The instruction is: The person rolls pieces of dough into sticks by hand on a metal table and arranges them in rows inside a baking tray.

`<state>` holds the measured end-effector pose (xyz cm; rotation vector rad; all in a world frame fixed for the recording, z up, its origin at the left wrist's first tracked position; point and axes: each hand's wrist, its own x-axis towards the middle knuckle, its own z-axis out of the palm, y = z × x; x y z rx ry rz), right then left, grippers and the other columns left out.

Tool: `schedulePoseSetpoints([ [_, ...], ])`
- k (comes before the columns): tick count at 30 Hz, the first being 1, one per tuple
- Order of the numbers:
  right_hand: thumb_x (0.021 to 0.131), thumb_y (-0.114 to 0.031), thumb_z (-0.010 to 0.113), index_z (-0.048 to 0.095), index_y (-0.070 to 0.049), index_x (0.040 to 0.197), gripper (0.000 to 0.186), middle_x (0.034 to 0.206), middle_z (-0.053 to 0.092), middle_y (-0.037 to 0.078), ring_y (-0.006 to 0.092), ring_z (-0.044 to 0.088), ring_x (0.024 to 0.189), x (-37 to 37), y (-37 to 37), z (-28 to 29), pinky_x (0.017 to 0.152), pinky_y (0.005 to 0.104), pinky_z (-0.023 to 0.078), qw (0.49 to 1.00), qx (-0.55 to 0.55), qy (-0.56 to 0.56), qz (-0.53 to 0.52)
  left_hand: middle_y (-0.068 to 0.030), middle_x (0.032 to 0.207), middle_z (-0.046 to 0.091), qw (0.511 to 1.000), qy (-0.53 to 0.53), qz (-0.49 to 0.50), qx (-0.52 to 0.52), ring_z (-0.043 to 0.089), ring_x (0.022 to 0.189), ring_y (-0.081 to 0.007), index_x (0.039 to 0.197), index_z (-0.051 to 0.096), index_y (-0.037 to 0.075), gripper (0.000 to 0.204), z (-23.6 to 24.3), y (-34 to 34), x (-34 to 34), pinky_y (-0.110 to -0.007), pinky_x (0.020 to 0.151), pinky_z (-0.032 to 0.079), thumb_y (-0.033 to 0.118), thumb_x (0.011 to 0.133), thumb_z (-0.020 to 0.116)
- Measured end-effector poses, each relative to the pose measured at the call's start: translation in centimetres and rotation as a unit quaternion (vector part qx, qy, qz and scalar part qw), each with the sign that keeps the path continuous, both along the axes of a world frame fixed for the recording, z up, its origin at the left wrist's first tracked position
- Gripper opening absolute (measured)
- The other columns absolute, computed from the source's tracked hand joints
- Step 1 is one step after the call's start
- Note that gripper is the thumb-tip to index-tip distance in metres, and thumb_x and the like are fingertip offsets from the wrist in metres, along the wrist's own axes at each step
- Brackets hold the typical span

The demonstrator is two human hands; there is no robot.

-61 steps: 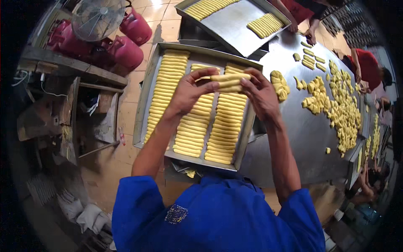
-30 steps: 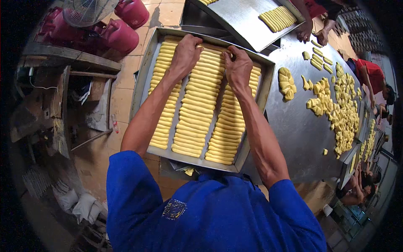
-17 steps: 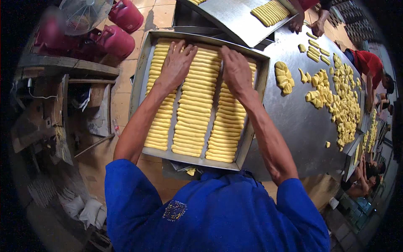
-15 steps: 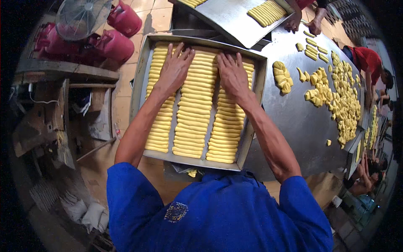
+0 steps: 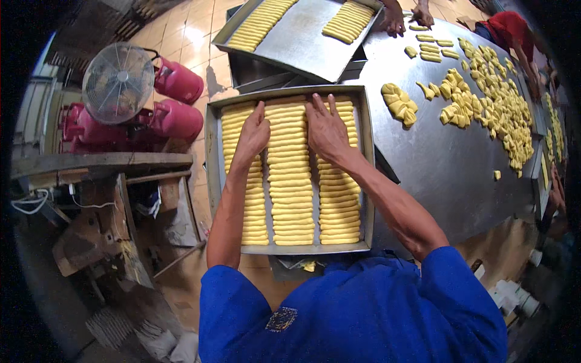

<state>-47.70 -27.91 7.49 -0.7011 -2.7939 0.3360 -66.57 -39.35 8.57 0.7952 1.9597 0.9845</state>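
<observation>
A metal tray point(image 5: 367, 236) in front of me holds three columns of yellow dough sticks point(image 5: 292, 181), laid side by side. My left hand point(image 5: 253, 138) is over the gap between the left and middle columns near the far end. One finger points away from me and the others are curled, with nothing visible in them. Over the gap between the middle and right columns lies my right hand point(image 5: 328, 130), its fingers stretched out and touching the dough. It holds nothing. Both hands cover parts of the sticks below them.
Beyond stands another tray point(image 5: 308, 51) with two groups of dough sticks. To the right, a metal table point(image 5: 417, 175) bears many dough pieces point(image 5: 484, 103), and another person's hands point(image 5: 393, 21) work at its far edge. A fan point(image 5: 119, 81) and pink gas cylinders point(image 5: 178, 81) stand left.
My left hand has gone from spread fingers on the left column to mostly curled ones at the gap. My right hand has shifted toward the middle column. The whole view has also shifted.
</observation>
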Motion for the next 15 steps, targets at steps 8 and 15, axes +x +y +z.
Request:
schedulePoseSetpoints([
  [8, 0.092, -0.007, 0.044, 0.045, 0.010, 0.142, 0.053, 0.145, 0.053, 0.024, 0.0343, 0.043, 0.143, 0.0, 0.6, -0.7, 0.125, 0.0538, 0.017, 0.993, 0.119, 0.007, 0.014, -0.0222, 0.153, 0.045, 0.994, 0.095, -0.043, 0.026, 0.047, 0.138, -0.0260, 0.156, 0.028, -0.007, 0.060, 1.4, -0.4, 1.9, -0.031, 0.114, 0.034, 0.006, 0.099, 0.039],
  [15, 0.092, -0.009, 0.048, 0.042, 0.008, 0.144, 0.055, 0.149, 0.049, 0.021, 0.0326, 0.040, 0.145, 1.6, 0.3, 1.0, 0.126, 0.0546, 0.014, 0.999, 0.041, 0.017, 0.006, -0.0026, 0.095, 0.059, 0.993, 0.103, 0.007, 0.061, 0.048, 0.068, -0.0074, 0.157, 0.031, -0.003, 0.062, 0.4, -2.8, 0.4, -0.023, 0.061, 0.045, 0.007, 0.096, 0.042],
])
